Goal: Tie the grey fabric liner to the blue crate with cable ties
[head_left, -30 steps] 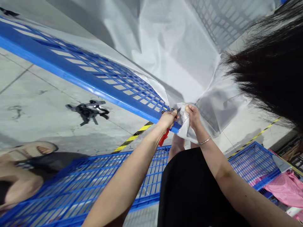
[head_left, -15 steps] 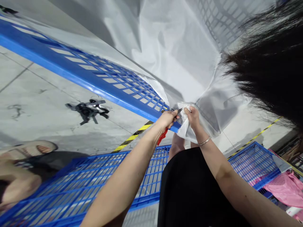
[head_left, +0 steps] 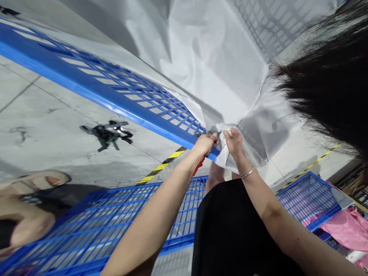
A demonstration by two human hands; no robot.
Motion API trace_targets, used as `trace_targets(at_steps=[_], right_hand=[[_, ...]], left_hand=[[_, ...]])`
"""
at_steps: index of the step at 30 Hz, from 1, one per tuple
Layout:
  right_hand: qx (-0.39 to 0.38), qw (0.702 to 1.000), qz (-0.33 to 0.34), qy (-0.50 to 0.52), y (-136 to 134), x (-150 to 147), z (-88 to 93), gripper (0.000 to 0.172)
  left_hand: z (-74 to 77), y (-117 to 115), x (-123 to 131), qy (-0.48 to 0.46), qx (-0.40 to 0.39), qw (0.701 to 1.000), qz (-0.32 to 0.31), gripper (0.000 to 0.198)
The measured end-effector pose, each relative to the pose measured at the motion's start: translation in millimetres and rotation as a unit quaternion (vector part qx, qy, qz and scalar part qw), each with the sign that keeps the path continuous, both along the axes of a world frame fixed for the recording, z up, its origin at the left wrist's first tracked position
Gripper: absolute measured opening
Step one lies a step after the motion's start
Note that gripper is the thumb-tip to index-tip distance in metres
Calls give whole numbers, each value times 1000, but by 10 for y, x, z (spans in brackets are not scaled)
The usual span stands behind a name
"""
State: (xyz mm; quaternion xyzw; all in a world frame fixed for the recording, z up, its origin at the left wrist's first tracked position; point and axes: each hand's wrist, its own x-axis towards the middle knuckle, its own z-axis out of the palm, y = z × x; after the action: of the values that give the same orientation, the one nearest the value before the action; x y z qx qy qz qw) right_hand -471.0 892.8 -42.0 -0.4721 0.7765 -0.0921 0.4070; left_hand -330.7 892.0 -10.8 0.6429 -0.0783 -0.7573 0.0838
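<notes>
My left hand is closed on a small dark tool with thin pointed blades, which look like scissors or thread snips. Its handle is mostly hidden by my fingers. Beside it, my right hand pinches a gathered, ragged edge of the white sheet. The tool's points are close to that bunched edge; whether they touch it I cannot tell. The sheet lines a large blue crate and hangs over its rim near my hands. Something red shows under my left wrist.
A blue plastic grid lies below my arms, another at right beside pink fabric. A dark metal part is on the floor. Another person's sandalled foot is at left; dark hair reaches in from the right.
My left hand has shifted slightly and the tool's blades now look more spread. My right hand keeps its pinch on the sheet. The person's leg at left has moved a little to the right.
</notes>
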Motion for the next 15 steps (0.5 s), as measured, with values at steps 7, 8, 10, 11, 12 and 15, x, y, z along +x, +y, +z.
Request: trace_targets(at_steps=[7, 8, 10, 11, 12, 15], right_hand=[[-7, 1000, -11, -18, -27, 6, 11, 17], [2, 1000, -9, -13, -38, 10, 16, 17], [16, 1000, -3, -4, -62, 20, 31, 17], [20, 1000, 1, -1, -73, 25, 39, 17], [21, 1000, 4, 1, -82, 29, 46, 17], [13, 1000, 11, 5, -88, 31, 56, 18]], left_hand=[[-17, 32, -5, 2, -4, 1000, 19, 34], [-13, 32, -4, 2, -5, 1000, 21, 34], [1, 26, 2, -2, -7, 1000, 20, 34], [9, 20, 6, -3, -7, 1000, 18, 34], [18, 13, 11, -3, -7, 1000, 14, 34], [42, -15, 25, 1, -4, 1000, 3, 33]])
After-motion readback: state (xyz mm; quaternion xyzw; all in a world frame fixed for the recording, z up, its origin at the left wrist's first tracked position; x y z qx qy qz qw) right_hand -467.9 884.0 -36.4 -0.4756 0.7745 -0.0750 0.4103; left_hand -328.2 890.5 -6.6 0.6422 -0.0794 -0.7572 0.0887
